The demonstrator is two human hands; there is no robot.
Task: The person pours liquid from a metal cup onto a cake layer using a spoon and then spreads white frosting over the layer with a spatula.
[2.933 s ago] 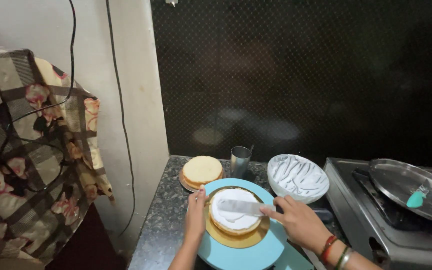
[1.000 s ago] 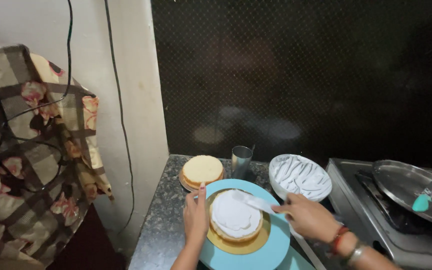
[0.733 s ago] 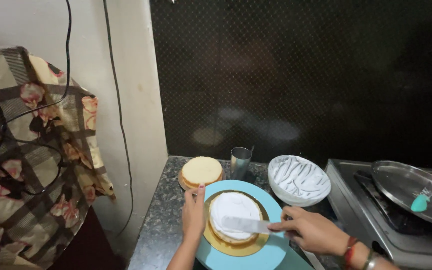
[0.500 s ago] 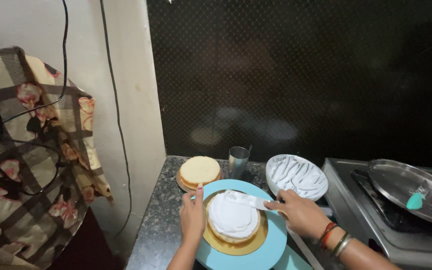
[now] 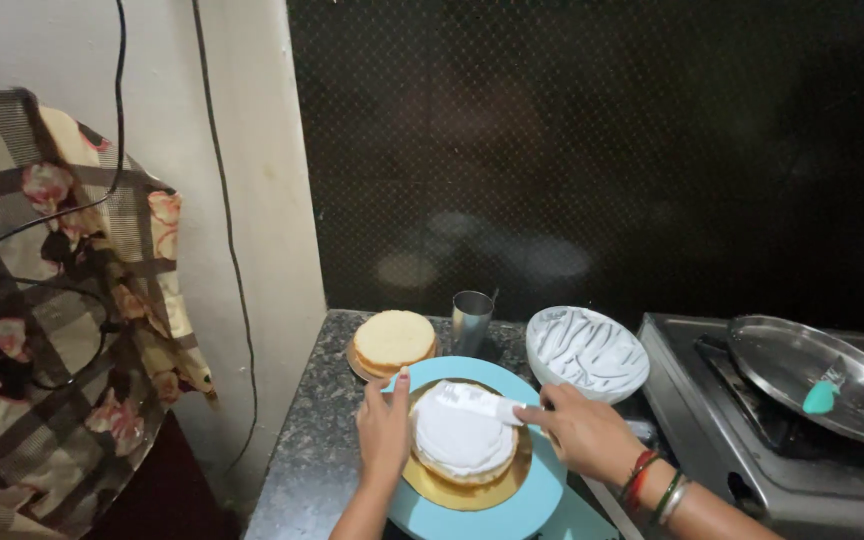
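Head view: right hand (image 5: 584, 432) fingers curled tight around spatula (image 5: 480, 402), blade flat on cream-topped cake (image 5: 462, 440). Left hand (image 5: 384, 430) fingers extended, resting against blue turntable (image 5: 512, 505) edge. Granite counter (image 5: 312, 440), cream bowl (image 5: 588, 352), stove (image 5: 752, 440) alongside.

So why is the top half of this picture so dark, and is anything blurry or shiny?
Head view: the dotted wall panel fills the upper frame nearly black, with faint pale reflections low on it; light falls mainly on the white-topped cake and cream bowl; the steel plate on the stove shows soft glare; the right hand looks slightly soft.
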